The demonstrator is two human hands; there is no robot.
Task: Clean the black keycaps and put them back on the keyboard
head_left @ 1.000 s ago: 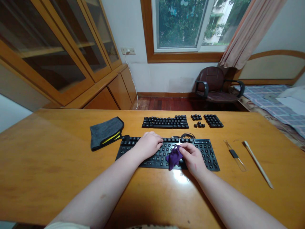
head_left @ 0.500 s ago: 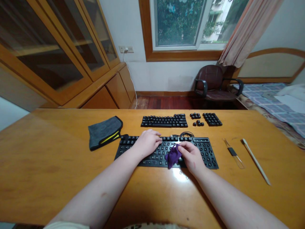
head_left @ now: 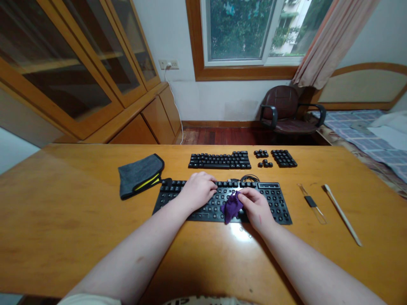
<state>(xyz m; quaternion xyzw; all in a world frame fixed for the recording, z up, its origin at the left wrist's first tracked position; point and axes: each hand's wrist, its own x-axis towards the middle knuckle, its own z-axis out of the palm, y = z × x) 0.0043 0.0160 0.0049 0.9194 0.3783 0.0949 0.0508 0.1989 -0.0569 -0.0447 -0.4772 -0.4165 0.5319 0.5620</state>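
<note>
A black keyboard (head_left: 275, 204) with most keycaps off lies across the desk in front of me; its top row still bears caps. My left hand (head_left: 199, 188) rests over its upper middle, fingers stretched towards the top row, holding nothing. A crumpled purple cloth (head_left: 232, 207) is pinched between the thumb and fingers of my right hand (head_left: 256, 207). The cloth touches the bare key switches right of the middle. My left hand and forearm hide part of the keyboard's left half.
Behind the keyboard lie removed keycaps (head_left: 219, 160) in rows, with smaller groups and a number-pad block (head_left: 284, 158). A folded grey towel (head_left: 140, 173) lies left. To the right are a wire keycap puller (head_left: 310, 201) and a slim brush (head_left: 341, 214). A coiled cable (head_left: 249, 178) sits behind.
</note>
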